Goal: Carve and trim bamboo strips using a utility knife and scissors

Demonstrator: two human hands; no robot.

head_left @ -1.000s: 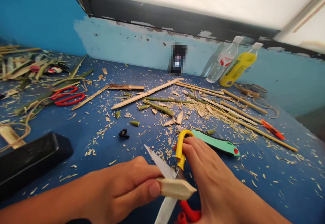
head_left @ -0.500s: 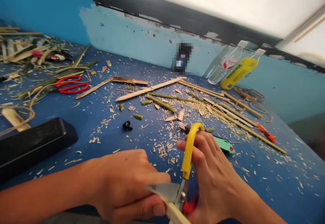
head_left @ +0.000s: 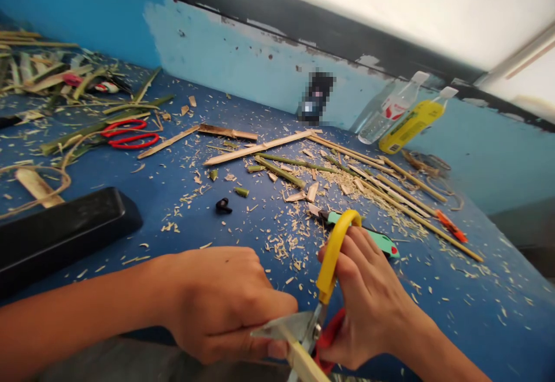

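My right hand is wrapped round the handles of a pair of scissors, one handle yellow and the other red. Their blades are spread, and a pale bamboo strip lies between them, close to the pivot. At the lower middle, my left hand is closed with its thumb and fingers on the strip, right beside the upper blade. The strip's near end runs out of the bottom of the view. Past my right hand, a green utility knife lies on the blue table.
Bamboo sticks and shavings are scattered over the table. A black case and red-handled scissors sit at left. Two bottles, one clear and one yellow, stand by the wall. A black earbud lies near the middle.
The view has shifted slightly. The scissors' red handle now shows more, and it sits farther from the yellow one. My left hand still grips the bamboo strip.
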